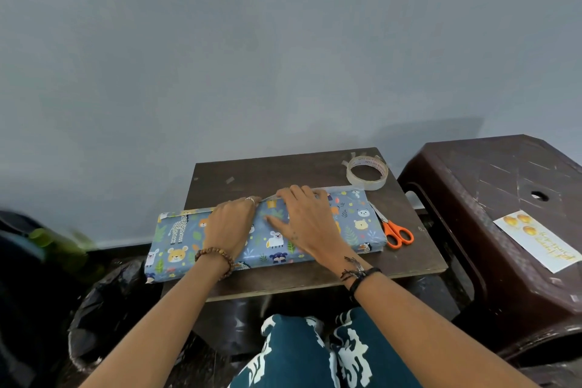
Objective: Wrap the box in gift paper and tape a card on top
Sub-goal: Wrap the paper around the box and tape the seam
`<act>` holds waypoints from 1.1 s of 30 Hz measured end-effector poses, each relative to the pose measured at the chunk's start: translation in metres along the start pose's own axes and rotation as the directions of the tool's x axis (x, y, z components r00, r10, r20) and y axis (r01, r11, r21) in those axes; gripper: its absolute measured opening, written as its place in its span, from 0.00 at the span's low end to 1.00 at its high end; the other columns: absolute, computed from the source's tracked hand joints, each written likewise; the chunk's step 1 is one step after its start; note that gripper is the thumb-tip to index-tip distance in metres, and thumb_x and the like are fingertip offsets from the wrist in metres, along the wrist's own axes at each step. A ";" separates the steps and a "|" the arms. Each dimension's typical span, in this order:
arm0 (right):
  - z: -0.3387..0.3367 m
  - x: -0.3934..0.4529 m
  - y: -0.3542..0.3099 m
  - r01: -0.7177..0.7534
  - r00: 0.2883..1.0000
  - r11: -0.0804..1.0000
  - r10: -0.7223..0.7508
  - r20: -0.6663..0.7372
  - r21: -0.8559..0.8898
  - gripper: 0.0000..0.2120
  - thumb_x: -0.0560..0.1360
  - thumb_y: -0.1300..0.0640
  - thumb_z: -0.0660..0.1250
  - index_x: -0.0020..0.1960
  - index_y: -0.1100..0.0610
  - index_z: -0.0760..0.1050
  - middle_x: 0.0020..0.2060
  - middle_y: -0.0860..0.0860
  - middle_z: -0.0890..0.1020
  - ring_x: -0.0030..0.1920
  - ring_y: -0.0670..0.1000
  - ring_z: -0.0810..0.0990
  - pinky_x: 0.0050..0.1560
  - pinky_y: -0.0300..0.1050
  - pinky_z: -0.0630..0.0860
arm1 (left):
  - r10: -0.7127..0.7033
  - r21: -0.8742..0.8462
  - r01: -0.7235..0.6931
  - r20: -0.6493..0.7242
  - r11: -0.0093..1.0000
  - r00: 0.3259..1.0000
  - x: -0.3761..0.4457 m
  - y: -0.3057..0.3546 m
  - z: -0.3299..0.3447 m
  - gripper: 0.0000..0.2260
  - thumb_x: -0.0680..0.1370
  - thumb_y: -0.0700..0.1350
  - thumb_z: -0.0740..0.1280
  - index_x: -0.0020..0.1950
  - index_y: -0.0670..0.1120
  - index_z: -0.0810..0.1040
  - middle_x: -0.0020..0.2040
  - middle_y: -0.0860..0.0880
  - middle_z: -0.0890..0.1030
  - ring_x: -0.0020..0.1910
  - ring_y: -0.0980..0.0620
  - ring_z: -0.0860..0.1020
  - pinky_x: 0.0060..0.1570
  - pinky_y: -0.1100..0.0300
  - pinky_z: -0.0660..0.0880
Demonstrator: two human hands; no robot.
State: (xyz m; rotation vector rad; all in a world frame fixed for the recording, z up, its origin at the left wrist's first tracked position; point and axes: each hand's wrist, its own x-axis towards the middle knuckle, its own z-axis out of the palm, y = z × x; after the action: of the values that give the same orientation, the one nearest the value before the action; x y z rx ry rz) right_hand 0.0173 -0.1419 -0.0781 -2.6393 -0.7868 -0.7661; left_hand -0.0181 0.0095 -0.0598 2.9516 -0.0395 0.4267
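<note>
The box (264,236), covered in blue animal-print gift paper (356,217), is laid flat across a small dark table (315,274), its left end overhanging the table's edge. Both hands are placed on its top face. The left hand (231,224) is set palm down, fingers bent over the far edge where the paper seam runs; whether the paper is pinched cannot be told. The right hand (307,220) is spread flat, fingers straight, pressed on the paper just beside the left. Both forearms are extended forward from below. A tape roll (367,173) is seen at the table's far right corner. Orange scissors (396,231) lie just right of the box. A card (535,239) rests apart on a brown stool (491,186).
</note>
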 end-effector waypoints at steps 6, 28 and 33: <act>0.000 0.003 0.002 0.013 0.999 1.000 -0.014 -0.031 -0.026 0.23 0.70 0.53 0.71 0.63 0.57 0.72 0.56 0.54 0.77 0.53 0.54 0.77 0.53 0.52 0.74 | -0.018 -0.051 0.017 -0.025 0.999 1.000 -0.003 -0.004 0.006 0.19 0.74 0.31 0.64 0.61 0.47 0.78 0.49 0.44 0.83 0.46 0.40 0.80 0.43 0.50 0.77; -0.006 -0.003 -0.005 -0.069 0.995 0.986 0.058 0.075 0.154 0.09 0.73 0.53 0.65 0.44 0.55 0.83 0.41 0.50 0.84 0.41 0.51 0.81 0.46 0.49 0.79 | -0.076 -0.021 0.078 0.066 0.997 0.995 -0.032 -0.010 0.005 0.24 0.78 0.48 0.46 0.73 0.53 0.62 0.74 0.48 0.63 0.74 0.50 0.61 0.72 0.50 0.53; -0.011 -0.003 -0.006 -0.075 0.994 0.980 0.058 0.097 0.184 0.09 0.74 0.55 0.65 0.46 0.57 0.83 0.43 0.52 0.84 0.44 0.52 0.81 0.49 0.51 0.78 | -0.285 0.049 0.281 0.117 0.958 0.951 -0.042 -0.015 0.005 0.24 0.80 0.57 0.42 0.76 0.55 0.51 0.77 0.49 0.53 0.76 0.51 0.51 0.74 0.50 0.46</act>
State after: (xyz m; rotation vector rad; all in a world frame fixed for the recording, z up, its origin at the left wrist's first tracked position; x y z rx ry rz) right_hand 0.0070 -0.1428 -0.0701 -2.5312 -0.7508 -0.5287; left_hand -0.0562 0.0235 -0.0782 2.9451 0.3756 0.2063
